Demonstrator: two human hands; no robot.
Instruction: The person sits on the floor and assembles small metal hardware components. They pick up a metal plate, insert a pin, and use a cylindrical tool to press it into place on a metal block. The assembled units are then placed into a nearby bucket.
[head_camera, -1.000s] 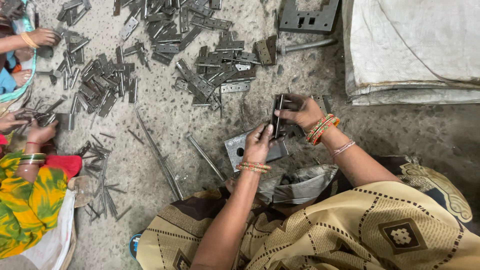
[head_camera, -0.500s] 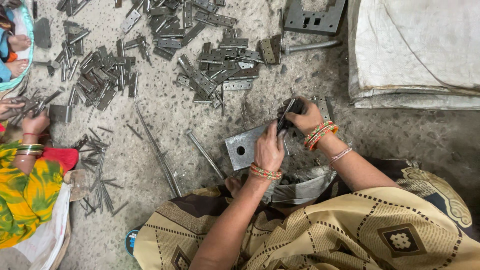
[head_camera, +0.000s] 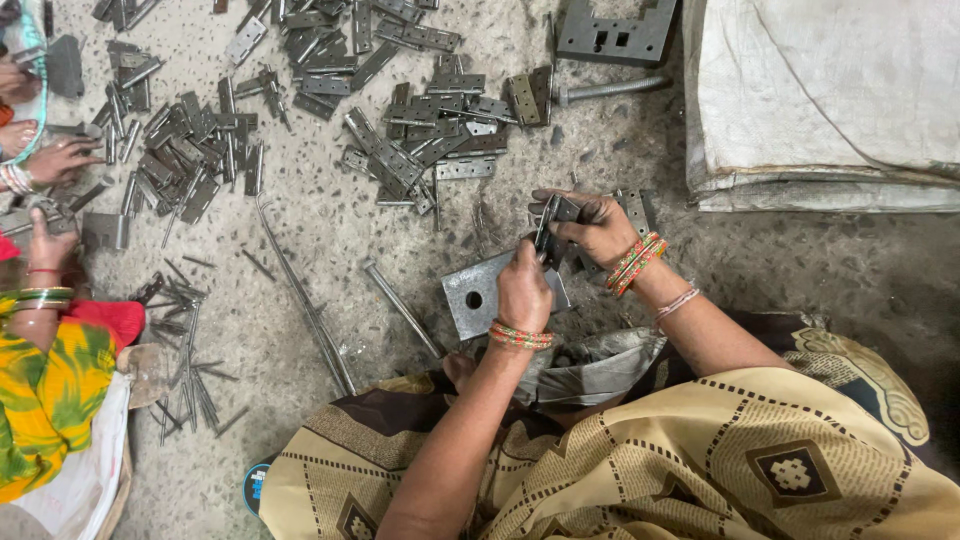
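My right hand (head_camera: 595, 226) and my left hand (head_camera: 523, 290) together hold a dark metal hinge (head_camera: 550, 222) upright, just above a square grey steel plate (head_camera: 472, 293) with a round hole that lies on the floor. The left hand's fingers pinch the hinge's lower part, and the right hand wraps it from the far side. Both wrists carry coloured bangles. A few more hinge leaves (head_camera: 634, 207) lie behind my right hand.
Heaps of grey hinges (head_camera: 420, 130) cover the concrete floor ahead and to the left (head_camera: 170, 150). Long steel rods (head_camera: 305, 300) and thin pins (head_camera: 185, 360) lie at left. Another person's hands (head_camera: 50, 165) work at far left. A white sack (head_camera: 830, 90) sits at right, with a slotted steel block (head_camera: 615, 35) above.
My left hand has closed in on the hinge from below, and the hinge now stands more upright over the plate. The view has shifted slightly.
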